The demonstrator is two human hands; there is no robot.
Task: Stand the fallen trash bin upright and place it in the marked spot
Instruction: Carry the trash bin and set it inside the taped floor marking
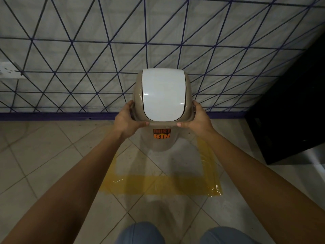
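On the tiled floor (pixel 52 155), arms outstretched, our left hand (pixel 129 118) and right hand (pixel 198 118) grip one upright bin (pixel 163 95) over one yellow square (pixel 158 185).

**Around the Work Area**

A pale wall (pixel 70 55) fills the far half of the view, crossed by dark blue lines forming a lattice of triangles. A purple skirting strip (pixel 52 116) runs along its foot. On the far left, a white bracket-like fixture (pixel 10 72) sits on the wall, too blurred to identify. The floor (pixel 44 155) is laid with light beige tiles set diagonally. At the right stands a black cabinet (pixel 290 120), touching the floor beside the wall.
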